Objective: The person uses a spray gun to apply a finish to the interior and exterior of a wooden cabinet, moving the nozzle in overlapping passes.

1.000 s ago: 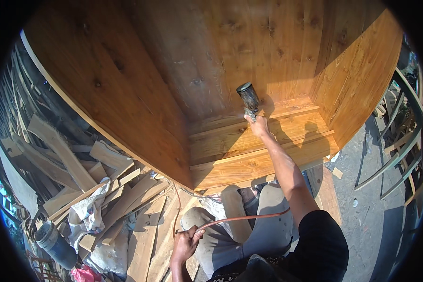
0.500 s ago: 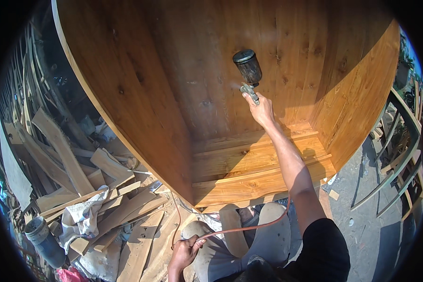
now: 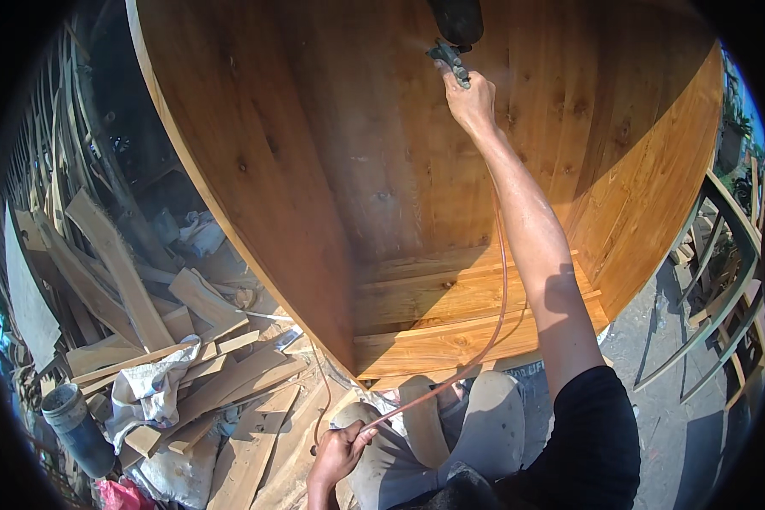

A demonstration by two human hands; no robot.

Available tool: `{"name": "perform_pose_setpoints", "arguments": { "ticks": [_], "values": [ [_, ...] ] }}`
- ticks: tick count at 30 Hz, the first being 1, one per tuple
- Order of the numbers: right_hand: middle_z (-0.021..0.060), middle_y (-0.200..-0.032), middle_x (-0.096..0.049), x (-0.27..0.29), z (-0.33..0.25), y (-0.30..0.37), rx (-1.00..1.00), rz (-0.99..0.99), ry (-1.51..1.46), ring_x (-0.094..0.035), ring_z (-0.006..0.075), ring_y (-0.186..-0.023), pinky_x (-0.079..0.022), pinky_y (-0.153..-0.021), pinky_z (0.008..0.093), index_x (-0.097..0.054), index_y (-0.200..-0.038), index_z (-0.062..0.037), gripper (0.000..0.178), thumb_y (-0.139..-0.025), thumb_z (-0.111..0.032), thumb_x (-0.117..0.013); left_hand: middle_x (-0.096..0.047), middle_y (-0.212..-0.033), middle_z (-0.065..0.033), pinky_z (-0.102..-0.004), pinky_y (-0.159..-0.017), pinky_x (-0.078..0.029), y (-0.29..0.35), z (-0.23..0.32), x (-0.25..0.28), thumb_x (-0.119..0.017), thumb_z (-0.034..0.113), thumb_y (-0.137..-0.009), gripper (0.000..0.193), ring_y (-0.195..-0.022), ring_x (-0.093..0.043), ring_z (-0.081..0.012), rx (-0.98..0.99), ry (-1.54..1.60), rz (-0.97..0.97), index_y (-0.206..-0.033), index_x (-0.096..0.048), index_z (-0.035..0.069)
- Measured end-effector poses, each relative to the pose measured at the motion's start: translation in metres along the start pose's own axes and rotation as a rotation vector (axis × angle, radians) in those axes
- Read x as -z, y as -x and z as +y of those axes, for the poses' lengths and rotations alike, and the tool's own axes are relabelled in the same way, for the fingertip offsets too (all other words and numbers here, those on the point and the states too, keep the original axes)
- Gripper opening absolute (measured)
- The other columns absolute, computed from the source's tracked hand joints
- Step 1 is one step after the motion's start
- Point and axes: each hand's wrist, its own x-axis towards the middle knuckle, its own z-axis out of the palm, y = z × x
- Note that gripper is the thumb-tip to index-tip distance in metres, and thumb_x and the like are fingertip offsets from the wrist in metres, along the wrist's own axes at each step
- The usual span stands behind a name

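Note:
My right hand (image 3: 471, 100) is closed round a spray gun (image 3: 450, 61) with a dark cup (image 3: 459, 20) on top, partly cut off by the upper edge. A faint mist shows left of its nozzle. Gun and hand are inside a large open wooden cabinet (image 3: 382, 187), apart from its back panel. Near my left knee, my left hand (image 3: 342, 450) grips a thin reddish-brown air hose (image 3: 467, 367). From that hand the hose rises in a slack curve across the cabinet's lower front toward my right forearm. Another length hangs down beside the left hand.
Wooden offcuts (image 3: 229, 374) lie heaped at the left, with a whitish cloth (image 3: 155, 387) on them. A dark bucket-like container (image 3: 78, 432) stands near the lower left. Curved frame pieces (image 3: 731, 319) stand at the right over grey ground (image 3: 663, 408).
My right arm has reached farther up and away, carrying the spray gun toward the cabinet's far end. The hose has lifted into a longer curve. My left hand keeps its grip, nearly still.

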Motion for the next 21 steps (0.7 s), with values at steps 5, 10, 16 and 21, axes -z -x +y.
{"name": "perform_pose_setpoints", "arguments": {
  "ticks": [5,10,16,21],
  "values": [
    [0.0197,-0.068,-0.069,-0.009,-0.024,-0.045,0.215,0.244,-0.062,-0.066,0.038,-0.063,-0.051,-0.064,0.0472,-0.072,-0.088,-0.0006,0.053,-0.099,-0.053,-0.077,-0.061,-0.067,-0.022,-0.0487,-0.059,-0.048,-0.004,0.009,0.001,-0.068,0.037,-0.108,0.036,-0.064,-0.064,-0.0447,-0.021,0.069,-0.007,-0.096,-0.072,0.003],
    [0.0141,-0.081,-0.067,-0.022,-0.032,-0.082,0.26,0.219,-0.481,-0.065,0.0256,-0.076,-0.054,-0.075,0.0403,-0.073,-0.098,0.003,0.046,-0.104,-0.043,-0.07,-0.062,-0.069,-0.0227,-0.0474,-0.061,-0.05,-0.008,0.011,0.0,-0.068,0.036,-0.108,0.034,-0.066,-0.065,-0.0439,-0.024,0.084,-0.007,-0.102,-0.074,0.002],
    [0.0168,-0.136,-0.073,-0.036,-0.034,-0.108,0.123,-0.002,-1.336,-0.074,0.0235,-0.115,-0.058,-0.1,0.026,-0.066,-0.124,0.0171,0.033,-0.112,-0.011,-0.054,-0.063,-0.071,-0.0229,-0.0472,-0.063,-0.05,-0.013,0.018,0.003,-0.067,0.035,-0.108,0.034,-0.068,-0.067,-0.0436,-0.021,0.105,-0.027,-0.106,-0.075,0.003],
    [0.0131,-0.127,-0.078,-0.032,-0.027,-0.103,0.118,-0.126,-1.492,-0.074,0.0179,-0.111,-0.055,-0.097,0.025,-0.073,-0.122,0.0105,0.029,-0.108,-0.014,-0.064,-0.062,-0.069,-0.0219,-0.047,-0.062,-0.05,-0.019,0.007,-0.003,-0.067,0.035,-0.108,0.035,-0.066,-0.066,-0.043,-0.037,0.059,-0.047,-0.101,-0.073,0.001]
  ]
}}
